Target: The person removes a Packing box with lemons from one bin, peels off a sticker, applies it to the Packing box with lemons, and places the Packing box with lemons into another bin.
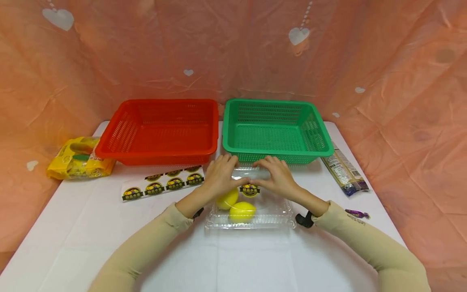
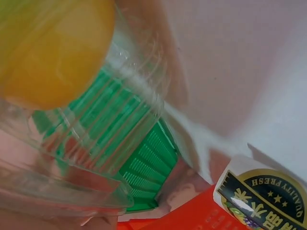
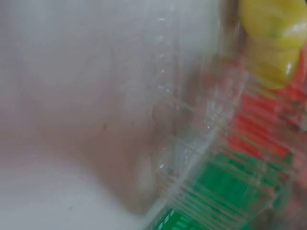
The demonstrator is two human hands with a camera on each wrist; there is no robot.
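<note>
A clear plastic clamshell box (image 1: 270, 211) lies on the white-covered table with two yellow lemons (image 1: 242, 212) in its left part. On its top is a black-and-gold fruit sticker (image 1: 249, 190). My left hand (image 1: 220, 174) grips the box's far side from the left, fingers curved towards the far edge and thumb at the sticker. From the right, my right hand (image 1: 279, 178) holds the same side, with its thumb also by the sticker. In the left wrist view the ribbed box wall (image 2: 110, 129) shows close up. The right wrist view is blurred.
A red basket (image 1: 158, 156) and a green basket (image 1: 277, 154) stand behind the box. To the left lie a sheet of stickers (image 1: 164, 184) and a yellow food bag (image 1: 78, 160). At right are a long packet (image 1: 344, 170) and a purple-wrapped candy (image 1: 357, 213).
</note>
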